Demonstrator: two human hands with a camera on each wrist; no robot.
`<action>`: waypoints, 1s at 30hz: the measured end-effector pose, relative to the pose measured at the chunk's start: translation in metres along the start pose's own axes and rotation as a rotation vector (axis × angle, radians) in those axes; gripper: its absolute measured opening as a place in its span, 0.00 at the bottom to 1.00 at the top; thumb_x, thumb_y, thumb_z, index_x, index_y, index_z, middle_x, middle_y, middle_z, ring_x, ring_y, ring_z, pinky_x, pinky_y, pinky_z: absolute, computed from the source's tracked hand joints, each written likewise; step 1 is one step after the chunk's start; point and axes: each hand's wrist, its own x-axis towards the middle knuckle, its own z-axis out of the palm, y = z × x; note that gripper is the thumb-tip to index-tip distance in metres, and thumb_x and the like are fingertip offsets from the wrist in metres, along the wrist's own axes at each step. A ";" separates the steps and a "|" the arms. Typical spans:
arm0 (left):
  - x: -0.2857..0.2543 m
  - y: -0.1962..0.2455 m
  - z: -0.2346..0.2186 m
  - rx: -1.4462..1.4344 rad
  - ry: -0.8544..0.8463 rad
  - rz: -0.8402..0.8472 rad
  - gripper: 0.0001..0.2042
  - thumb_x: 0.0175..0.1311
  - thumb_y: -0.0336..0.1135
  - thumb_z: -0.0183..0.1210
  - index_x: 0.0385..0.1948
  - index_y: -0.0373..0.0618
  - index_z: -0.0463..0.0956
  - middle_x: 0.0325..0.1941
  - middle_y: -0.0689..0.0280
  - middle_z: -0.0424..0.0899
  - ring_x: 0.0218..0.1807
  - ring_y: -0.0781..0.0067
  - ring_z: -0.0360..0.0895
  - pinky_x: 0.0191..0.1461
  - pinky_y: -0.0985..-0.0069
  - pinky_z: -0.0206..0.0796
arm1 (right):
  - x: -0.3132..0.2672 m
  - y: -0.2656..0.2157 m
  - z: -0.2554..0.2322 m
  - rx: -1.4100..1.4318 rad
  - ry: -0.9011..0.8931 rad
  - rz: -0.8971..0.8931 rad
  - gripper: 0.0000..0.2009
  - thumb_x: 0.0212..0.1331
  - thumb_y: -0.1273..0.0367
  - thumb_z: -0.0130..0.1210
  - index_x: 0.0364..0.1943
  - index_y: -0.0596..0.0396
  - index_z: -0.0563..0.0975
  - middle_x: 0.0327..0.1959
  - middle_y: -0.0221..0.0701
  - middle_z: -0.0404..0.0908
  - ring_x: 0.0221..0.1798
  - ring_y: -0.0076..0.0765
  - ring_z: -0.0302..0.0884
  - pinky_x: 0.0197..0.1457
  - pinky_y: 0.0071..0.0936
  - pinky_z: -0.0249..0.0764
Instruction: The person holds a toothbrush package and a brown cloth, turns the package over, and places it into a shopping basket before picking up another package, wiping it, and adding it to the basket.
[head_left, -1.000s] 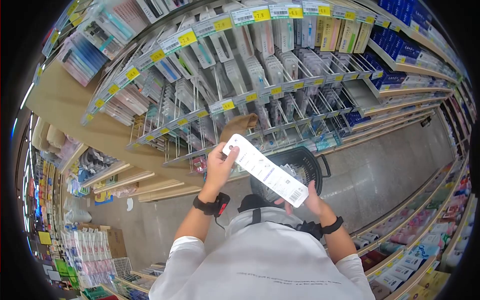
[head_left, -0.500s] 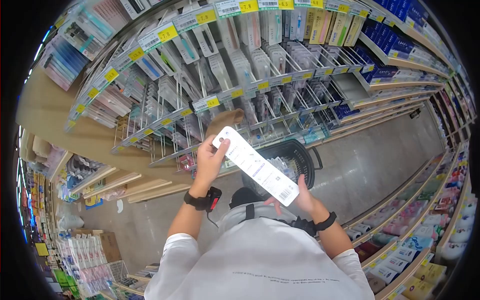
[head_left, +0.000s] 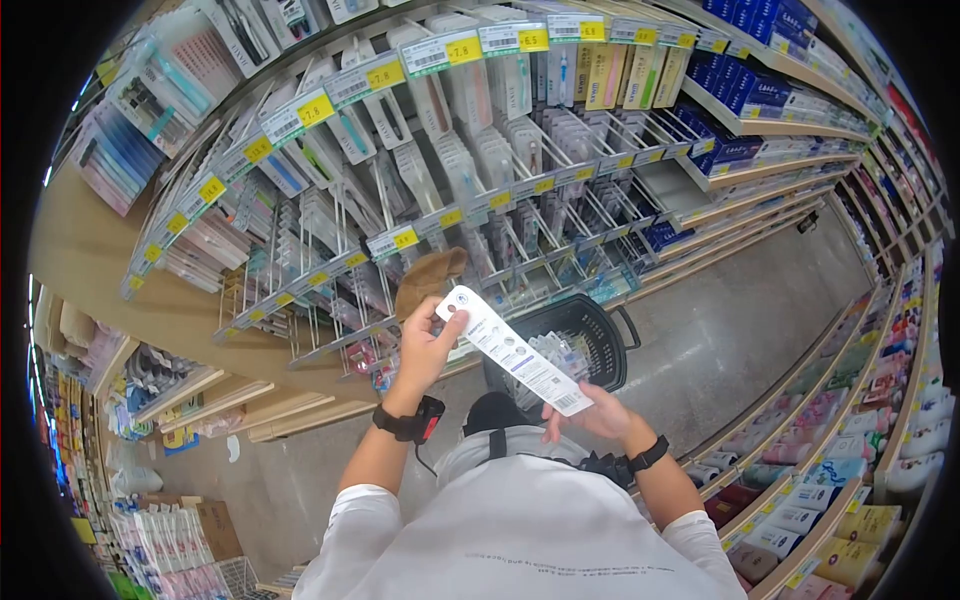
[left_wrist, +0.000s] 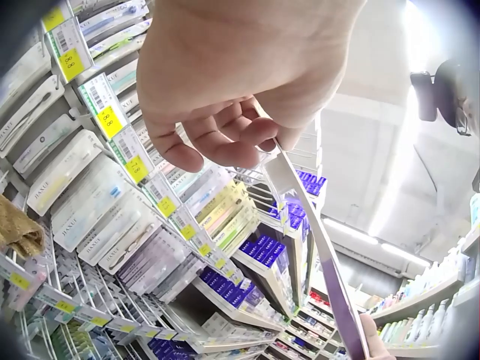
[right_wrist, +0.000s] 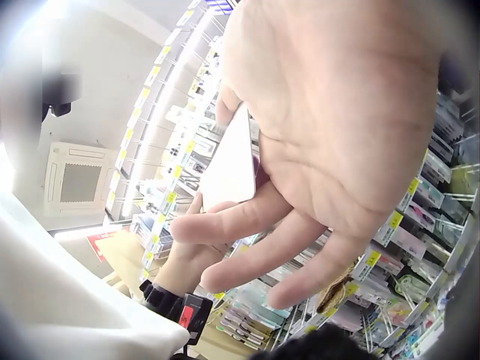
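A long white toothbrush pack [head_left: 510, 348], with printed pictures and text on its face, slants across in front of the body. My left hand [head_left: 427, 350] pinches its upper end beside the hang hole, thumb on the printed face. The lower end of the pack rests at my right hand [head_left: 600, 415], between thumb and fingers. In the right wrist view, the right hand [right_wrist: 330, 142] has its fingers loosely extended, and the white pack [right_wrist: 229, 169] shows beyond the index finger. The left wrist view shows the left hand [left_wrist: 240, 75] gripping the pack [left_wrist: 322, 247], seen edge-on.
A dark shopping basket [head_left: 610, 360] holding several clear packs stands on the floor ahead. Racks of hanging packs with price labels [head_left: 385, 75] curve above it. A brown cloth-like thing [head_left: 430, 280] sits at the rack. Shelves of bottles [head_left: 830, 470] line the right.
The pack's lower end has dropped slightly and its face has tilted. The right hand has shifted down and turned, its fingers more spread. The left hand keeps its pinch. The head view has shifted.
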 end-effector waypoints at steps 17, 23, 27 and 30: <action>-0.002 0.001 0.036 -0.091 -0.061 0.013 0.13 0.59 0.31 0.60 0.44 0.40 0.70 0.34 0.69 0.80 0.30 0.89 0.72 0.27 0.88 0.59 | -0.022 0.005 0.016 0.192 0.116 -0.050 0.30 0.66 0.48 0.27 0.51 0.62 0.69 0.40 0.42 0.79 0.34 0.45 0.79 0.48 0.40 0.71; 0.003 0.009 0.046 -0.108 -0.149 -0.033 0.18 0.58 0.31 0.60 0.50 0.38 0.68 0.40 0.66 0.80 0.34 0.87 0.74 0.29 0.88 0.60 | -0.031 0.006 0.016 0.159 0.074 -0.095 0.29 0.67 0.51 0.28 0.52 0.64 0.69 0.42 0.43 0.79 0.36 0.44 0.79 0.49 0.38 0.71; 0.015 0.006 0.058 -0.118 -0.209 0.010 0.19 0.58 0.30 0.61 0.50 0.38 0.68 0.42 0.64 0.80 0.38 0.82 0.76 0.37 0.85 0.66 | -0.039 0.008 0.009 0.110 0.093 -0.131 0.29 0.67 0.51 0.29 0.53 0.64 0.69 0.42 0.44 0.79 0.41 0.46 0.78 0.53 0.41 0.69; 0.014 0.015 0.067 -0.094 -0.264 0.007 0.19 0.58 0.28 0.60 0.51 0.37 0.68 0.38 0.67 0.79 0.38 0.82 0.76 0.40 0.83 0.68 | -0.051 0.003 0.007 0.121 0.139 -0.195 0.29 0.67 0.51 0.29 0.52 0.64 0.69 0.41 0.44 0.79 0.46 0.45 0.76 0.56 0.41 0.67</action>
